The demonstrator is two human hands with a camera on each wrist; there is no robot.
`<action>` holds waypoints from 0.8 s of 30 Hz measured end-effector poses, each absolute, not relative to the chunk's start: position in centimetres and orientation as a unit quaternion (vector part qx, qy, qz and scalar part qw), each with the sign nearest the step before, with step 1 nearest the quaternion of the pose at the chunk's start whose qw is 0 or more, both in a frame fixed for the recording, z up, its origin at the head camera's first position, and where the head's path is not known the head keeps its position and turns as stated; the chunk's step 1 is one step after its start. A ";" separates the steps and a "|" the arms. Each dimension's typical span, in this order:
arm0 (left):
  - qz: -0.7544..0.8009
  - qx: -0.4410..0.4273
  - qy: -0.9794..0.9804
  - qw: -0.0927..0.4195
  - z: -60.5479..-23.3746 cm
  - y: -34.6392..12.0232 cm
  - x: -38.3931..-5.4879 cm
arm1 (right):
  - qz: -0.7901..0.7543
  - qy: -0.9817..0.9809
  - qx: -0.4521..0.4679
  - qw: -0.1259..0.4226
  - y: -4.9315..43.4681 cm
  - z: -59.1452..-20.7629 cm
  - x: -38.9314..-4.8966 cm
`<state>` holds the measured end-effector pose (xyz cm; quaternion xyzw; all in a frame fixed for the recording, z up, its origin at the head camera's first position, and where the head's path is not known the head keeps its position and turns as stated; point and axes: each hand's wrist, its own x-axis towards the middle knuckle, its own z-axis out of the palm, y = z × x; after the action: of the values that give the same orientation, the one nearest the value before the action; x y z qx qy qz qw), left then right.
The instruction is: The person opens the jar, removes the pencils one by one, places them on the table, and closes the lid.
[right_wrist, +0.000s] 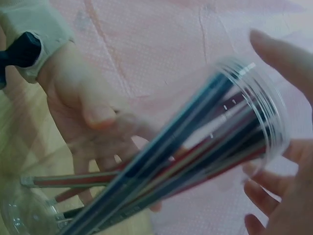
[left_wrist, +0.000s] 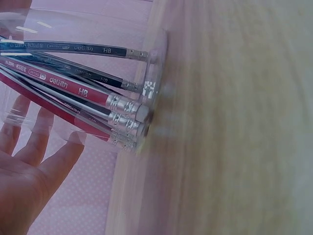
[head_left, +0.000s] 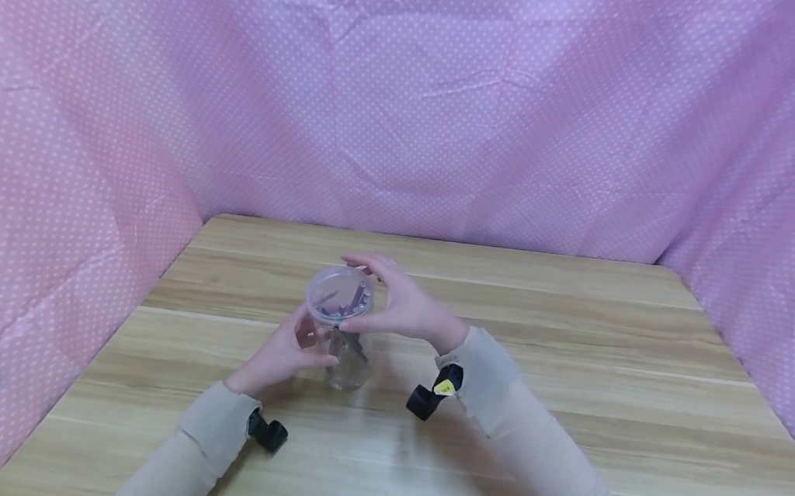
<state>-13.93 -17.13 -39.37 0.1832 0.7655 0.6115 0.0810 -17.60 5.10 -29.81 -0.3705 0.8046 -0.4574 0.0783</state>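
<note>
- Standing between the two hands, a clear cylindrical jar (head_left: 351,374) has its body against the left fingers and its ridged rim (head_left: 322,317) within the right fingers' span; we cannot tell whether its base fully rests on the wood-grain table (head_left: 570,371), or whether a clear lid is on.
- We see the left hand (head_left: 282,357) curved round the body in a light hold, thumb on the near side, fingers round the other.
- We see the right hand (head_left: 414,305) spread in a loose arch about the rim, not clenched; whether its fingertips press there, we cannot be sure.
- Across the wall from the left fingertips lean deli HB pencils (left_wrist: 78,86), red and dark, eraser ends down by the base.
- We judge the jar light, thin-walled, slightly flexible and slippery; the stiff pencils may slide and shift its balance.
- We would wrap the left fingers round mid-body and take the ridged rim, which offers better grip, between right thumb and fingers, squeezing gently.
</note>
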 end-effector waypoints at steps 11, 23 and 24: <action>0.606 0.185 0.769 0.080 -39.4 -17.1 -13.9 | -0.424 0.849 -0.311 -0.056 3.6 -29.4 -15.6; 0.615 0.192 0.760 0.082 -39.4 -16.9 -13.5 | -0.420 0.837 -0.339 -0.088 3.9 -29.6 -15.5; 0.616 0.194 0.759 0.082 -39.4 -16.9 -13.4 | -0.425 0.834 -0.342 -0.083 3.9 -29.6 -15.6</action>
<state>-13.45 -16.88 -39.37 0.1942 0.7590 0.6160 0.0823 -15.56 3.94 -29.61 -0.3418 0.8342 -0.4247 -0.0833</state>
